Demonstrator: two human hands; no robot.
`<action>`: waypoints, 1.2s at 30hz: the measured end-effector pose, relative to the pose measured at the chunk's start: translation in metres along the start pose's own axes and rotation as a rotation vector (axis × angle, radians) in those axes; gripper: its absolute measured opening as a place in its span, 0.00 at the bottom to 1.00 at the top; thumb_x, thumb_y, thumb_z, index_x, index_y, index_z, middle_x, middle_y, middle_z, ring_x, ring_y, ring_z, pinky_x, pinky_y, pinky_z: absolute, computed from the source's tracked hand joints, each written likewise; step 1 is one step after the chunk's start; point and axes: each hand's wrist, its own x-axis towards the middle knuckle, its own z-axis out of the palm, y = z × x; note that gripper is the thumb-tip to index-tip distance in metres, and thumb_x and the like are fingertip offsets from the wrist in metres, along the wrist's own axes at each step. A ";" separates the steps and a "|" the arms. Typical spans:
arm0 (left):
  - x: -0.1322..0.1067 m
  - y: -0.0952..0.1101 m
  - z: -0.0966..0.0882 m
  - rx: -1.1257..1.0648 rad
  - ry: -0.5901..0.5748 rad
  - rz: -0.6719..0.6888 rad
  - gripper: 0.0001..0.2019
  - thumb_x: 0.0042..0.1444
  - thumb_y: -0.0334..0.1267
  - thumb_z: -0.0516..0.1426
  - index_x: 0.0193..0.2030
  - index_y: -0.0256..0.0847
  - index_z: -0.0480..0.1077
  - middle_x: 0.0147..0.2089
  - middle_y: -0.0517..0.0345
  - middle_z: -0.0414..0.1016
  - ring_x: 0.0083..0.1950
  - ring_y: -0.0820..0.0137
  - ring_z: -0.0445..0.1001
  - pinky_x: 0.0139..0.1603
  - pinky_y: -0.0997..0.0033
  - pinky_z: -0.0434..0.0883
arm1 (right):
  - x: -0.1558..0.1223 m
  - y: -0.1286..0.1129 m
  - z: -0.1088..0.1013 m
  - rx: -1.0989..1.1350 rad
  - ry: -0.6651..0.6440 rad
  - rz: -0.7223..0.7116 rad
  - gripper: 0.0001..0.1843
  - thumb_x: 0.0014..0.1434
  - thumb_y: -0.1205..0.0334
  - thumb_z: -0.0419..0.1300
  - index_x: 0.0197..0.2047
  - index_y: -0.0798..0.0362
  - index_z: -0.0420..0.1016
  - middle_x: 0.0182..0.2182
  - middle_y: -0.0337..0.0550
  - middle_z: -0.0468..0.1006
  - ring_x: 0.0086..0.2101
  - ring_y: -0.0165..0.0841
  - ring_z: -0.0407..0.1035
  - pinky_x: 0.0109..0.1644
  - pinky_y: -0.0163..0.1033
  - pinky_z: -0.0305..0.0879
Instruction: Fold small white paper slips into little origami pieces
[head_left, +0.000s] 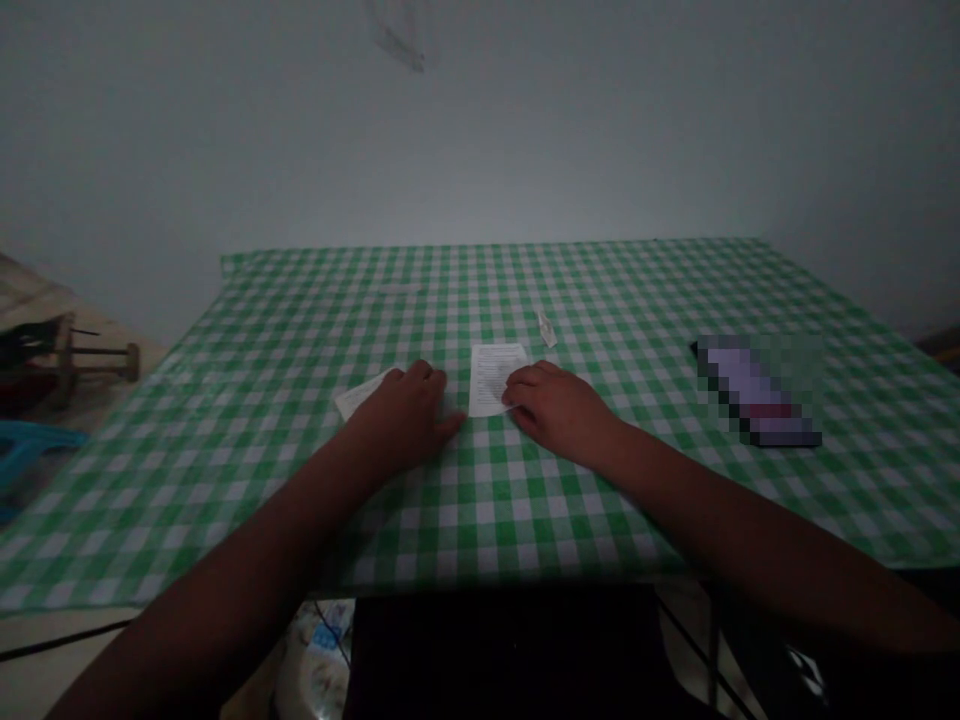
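My left hand (409, 410) rests knuckles-up on the green checked tablecloth (615, 300), its fingers curled over one end of a pale slip of paper (358, 395) that sticks out to its left. My right hand (555, 405) lies beside it, fingers bent and pinching the lower right edge of a white printed paper sheet (493, 375) that lies flat between the two hands. A small white scrap (547, 330) sits just beyond the sheet.
A flat dark phone-like object (757, 392), blurred out, lies on the cloth to the right. A wooden spool-like item (97, 360) and a blue object (30, 445) are on the floor at left. The plain wall stands behind the table. Dark things sit below the near edge.
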 end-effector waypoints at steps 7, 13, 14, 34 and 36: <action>0.006 -0.010 0.017 -0.286 -0.003 0.197 0.18 0.59 0.38 0.58 0.56 0.37 0.67 0.69 0.39 0.61 0.70 0.50 0.60 0.70 0.45 0.63 | -0.001 0.002 0.000 0.041 -0.013 0.022 0.12 0.66 0.69 0.55 0.46 0.56 0.80 0.47 0.52 0.80 0.50 0.44 0.70 0.55 0.49 0.68; 0.023 -0.041 0.022 -0.403 -0.029 0.344 0.23 0.55 0.25 0.52 0.58 0.40 0.63 0.75 0.45 0.51 0.76 0.58 0.51 0.74 0.50 0.58 | -0.006 0.007 -0.001 0.097 -0.007 -0.048 0.11 0.65 0.69 0.56 0.47 0.56 0.79 0.48 0.53 0.80 0.50 0.43 0.70 0.57 0.49 0.68; 0.026 -0.045 0.022 -0.413 -0.039 0.361 0.24 0.54 0.23 0.51 0.58 0.41 0.63 0.75 0.46 0.52 0.76 0.59 0.52 0.75 0.50 0.57 | -0.007 0.007 -0.002 0.100 -0.012 -0.068 0.11 0.65 0.69 0.56 0.46 0.56 0.79 0.48 0.53 0.79 0.50 0.42 0.70 0.57 0.49 0.68; 0.021 -0.005 0.024 -0.318 0.012 0.463 0.28 0.64 0.44 0.57 0.67 0.33 0.64 0.73 0.39 0.59 0.74 0.55 0.59 0.74 0.47 0.56 | -0.017 0.022 -0.006 0.043 -0.120 -0.027 0.51 0.57 0.35 0.64 0.70 0.64 0.60 0.69 0.69 0.60 0.68 0.58 0.55 0.69 0.62 0.56; 0.021 -0.005 0.023 -0.331 0.001 0.458 0.27 0.65 0.44 0.57 0.67 0.34 0.63 0.74 0.38 0.58 0.74 0.54 0.59 0.74 0.45 0.55 | -0.017 0.023 -0.004 0.042 -0.144 0.015 0.52 0.58 0.31 0.60 0.70 0.65 0.60 0.69 0.70 0.59 0.69 0.59 0.52 0.69 0.63 0.55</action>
